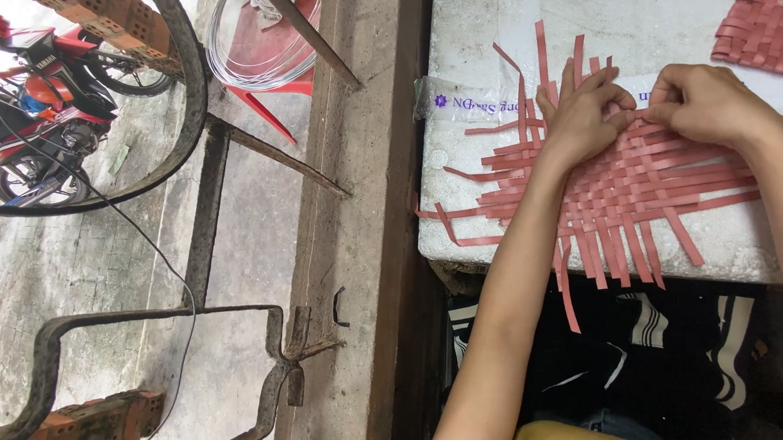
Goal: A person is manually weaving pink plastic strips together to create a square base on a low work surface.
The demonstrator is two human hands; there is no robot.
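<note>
A partly woven mat of pink plastic strips [618, 195] lies on a white foam box [465, 221], loose strip ends sticking out on all sides. My left hand [583, 114] presses on the mat's far left part, fingers curled over upright strips. My right hand [707, 102] pinches a strip at the mat's far edge, right next to the left hand. Both forearms reach in from the bottom and right of the view.
A finished pink woven piece [781, 36] lies at the box's far right corner. A concrete beam [348, 245] runs left of the box. Beyond it stand a rusty metal frame [169, 122], a red plastic chair [280, 47] and a red motorbike [28, 103].
</note>
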